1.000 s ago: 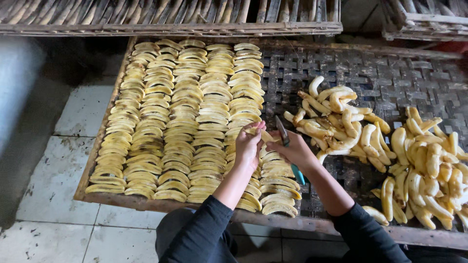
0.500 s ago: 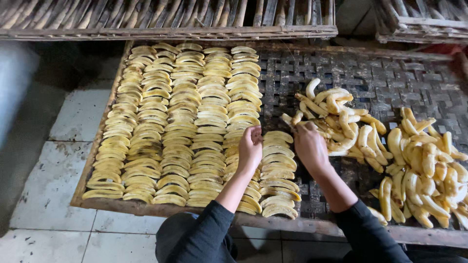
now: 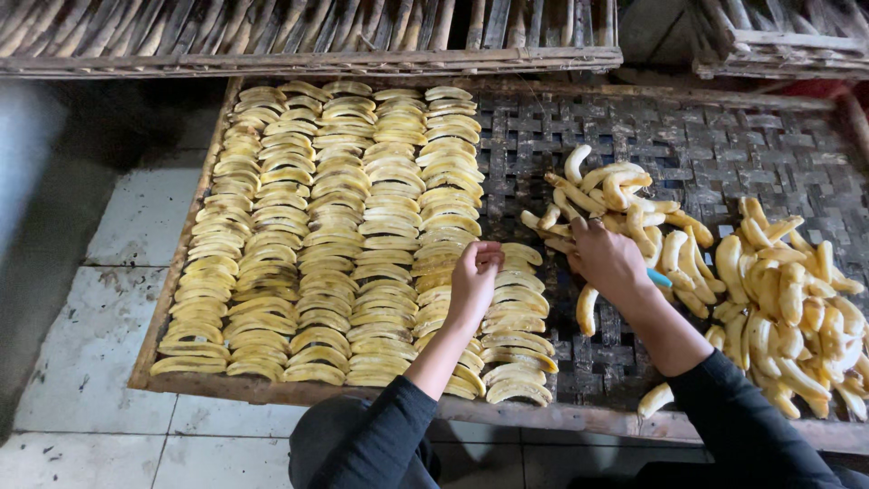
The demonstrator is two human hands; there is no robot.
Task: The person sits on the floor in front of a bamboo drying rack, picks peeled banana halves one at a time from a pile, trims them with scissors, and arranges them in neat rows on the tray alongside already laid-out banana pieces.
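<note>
Left hand (image 3: 472,282): curled, fingertips down on the top slice of the short row of banana slices (image 3: 511,330).
Right hand (image 3: 608,260): closed around a blue-handled tool (image 3: 659,278), reaching into the near pile of peeled bananas (image 3: 615,204).
Woven bamboo tray (image 3: 697,154): under everything.
Long slice rows (image 3: 335,226): laid left, overlapping.
Second banana pile (image 3: 797,299): far right.

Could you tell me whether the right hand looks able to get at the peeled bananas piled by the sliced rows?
Probably yes: the right hand already rests at the near edge of the peeled banana pile, with nothing lying between them.
</note>
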